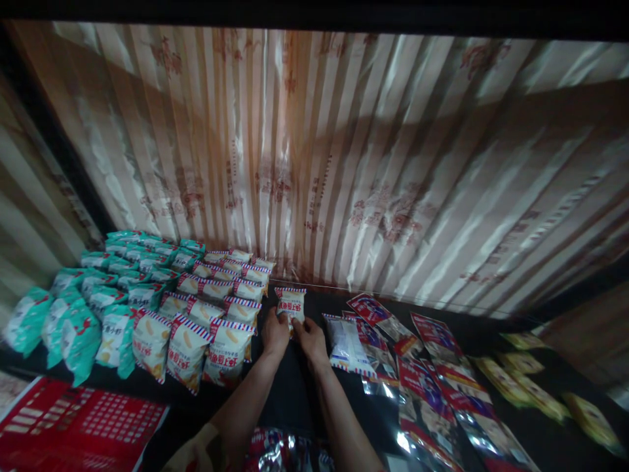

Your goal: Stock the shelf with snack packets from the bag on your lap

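Note:
Between my two hands stands a white snack bag [291, 303] with a striped top edge and red lettering, on the black shelf. My left hand [276, 333] grips its lower left side, fingers closed against it. On the lower right side my right hand [310, 339] holds the same bag. Rows of matching white bags [227, 351] stand upright just left of my left hand. To the right of my right hand, another white bag [346, 344] lies flat with its plain back up.
Teal snack bags [115, 337] stand in rows at the far left. Red and purple packets [425, 390] lie flat at right, with yellow packets [528, 387] beyond. A red basket [78, 426] is below left. Shiny packets [280, 452] sit near my forearms. A pleated curtain [314, 151] hangs behind.

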Demonstrator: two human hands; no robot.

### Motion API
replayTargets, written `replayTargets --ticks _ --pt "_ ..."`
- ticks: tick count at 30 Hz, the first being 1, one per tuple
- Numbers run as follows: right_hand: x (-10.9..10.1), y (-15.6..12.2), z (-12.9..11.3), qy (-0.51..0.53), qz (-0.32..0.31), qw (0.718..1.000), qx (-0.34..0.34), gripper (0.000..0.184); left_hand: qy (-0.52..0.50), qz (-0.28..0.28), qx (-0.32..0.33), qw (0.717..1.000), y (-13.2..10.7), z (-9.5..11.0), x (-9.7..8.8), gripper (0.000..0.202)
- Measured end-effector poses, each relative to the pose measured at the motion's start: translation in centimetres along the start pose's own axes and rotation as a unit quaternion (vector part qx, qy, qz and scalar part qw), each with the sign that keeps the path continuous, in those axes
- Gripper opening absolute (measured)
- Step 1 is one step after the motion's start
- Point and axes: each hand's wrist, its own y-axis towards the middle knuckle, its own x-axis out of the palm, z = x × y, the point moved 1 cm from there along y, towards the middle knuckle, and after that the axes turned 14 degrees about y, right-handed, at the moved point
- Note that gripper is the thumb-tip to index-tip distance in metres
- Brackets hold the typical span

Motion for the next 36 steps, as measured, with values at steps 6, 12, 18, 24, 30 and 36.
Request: replayTargets --ticks 6,12,18,24,30,36 --pt "0.8 2.0 -0.1 -0.052 0.029 0.998 -0.019 0.036 0.006 0.024 0.02 0.999 0.5 0.9 0.4 0.041" --pt "1.9 4.2 -0.6 -0.103 0.055 0.992 -0.038 0.025 0.058 0.116 0.077 0.989 1.3 0.5 2.2 0.04" --pt "2.6 6.1 -0.4 -0.108 0.057 0.992 -0.042 0.023 0.099 0.147 0.088 0.98 2.7 0.2 3.6 0.042" --pt "3.2 7.7 -0.6 -0.123 0.06 0.989 -0.048 0.02 0.079 0.149 0.099 0.981 3.4 0.2 3.9 0.043" --pt "3.7 8.4 -0.7 -0.145 0.054 0.987 -0.041 0.022 0.074 0.145 0.107 0.981 4.0 -0.2 4.0 0.044" --pt "4.1 8.5 -0.7 -0.171 0.032 0.983 -0.051 0.025 0.086 0.152 0.114 0.978 4.2 -0.4 4.0 0.044"
